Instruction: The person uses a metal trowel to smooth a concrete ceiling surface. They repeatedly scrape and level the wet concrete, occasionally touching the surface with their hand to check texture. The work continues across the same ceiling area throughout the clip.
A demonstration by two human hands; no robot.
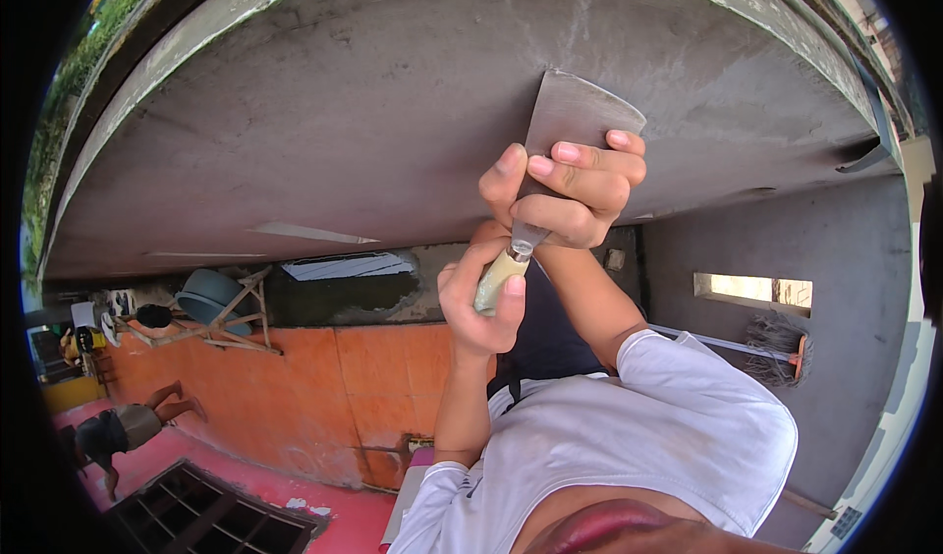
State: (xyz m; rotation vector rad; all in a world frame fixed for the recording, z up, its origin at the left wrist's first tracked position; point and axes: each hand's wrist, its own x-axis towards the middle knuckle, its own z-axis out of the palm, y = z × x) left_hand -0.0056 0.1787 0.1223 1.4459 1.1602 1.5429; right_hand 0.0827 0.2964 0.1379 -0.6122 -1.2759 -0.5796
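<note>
A wide-bladed scraper (582, 107) with a pale handle is held up before a grey cement surface (373, 92). My left hand (473, 304) is closed round the handle, its thumb along the side. Higher up, my right hand (584, 186) wraps its fingers over the neck and lower part of the blade. The blade's broad edge points away from me at the grey surface; whether it touches is hard to tell. Faint whitish streaks mark the cement just beyond it.
A blue-grey basin (208, 297) rests by a wooden frame (257, 313) at left. Below them a person (128, 424) bends near a dark grille (206, 515). Orange tiles (285, 387) span the lower left. At right are a mop (776, 350) and a slot opening (754, 291).
</note>
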